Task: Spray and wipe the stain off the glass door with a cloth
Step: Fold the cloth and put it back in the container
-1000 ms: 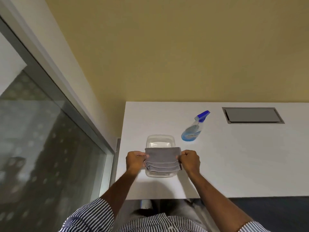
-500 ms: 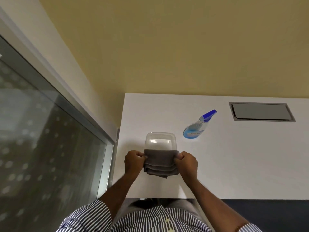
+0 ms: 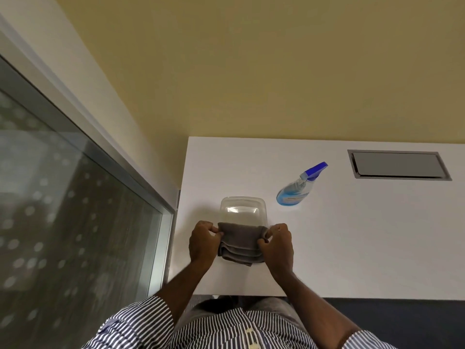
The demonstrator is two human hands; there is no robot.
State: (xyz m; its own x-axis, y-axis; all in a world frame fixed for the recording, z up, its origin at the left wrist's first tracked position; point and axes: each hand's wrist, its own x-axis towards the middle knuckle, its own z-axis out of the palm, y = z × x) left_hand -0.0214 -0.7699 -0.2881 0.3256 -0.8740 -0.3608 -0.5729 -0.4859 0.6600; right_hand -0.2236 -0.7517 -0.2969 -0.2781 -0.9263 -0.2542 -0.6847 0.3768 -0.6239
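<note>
Two hands, left hand (image 3: 202,244) and right hand (image 3: 276,245), pinch folded grey cloth (image 3: 240,244) over clear tub (image 3: 242,210) (prep step); spray bottle (image 3: 298,187) far right, untouched; glass door (image 3: 63,210) left. Next: grab bottle.

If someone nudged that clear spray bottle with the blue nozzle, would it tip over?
Probably: the clear spray bottle with the blue nozzle stands tall on the white table, narrowing upward. Blue liquid sits low, which likely steadies it somewhat.
</note>
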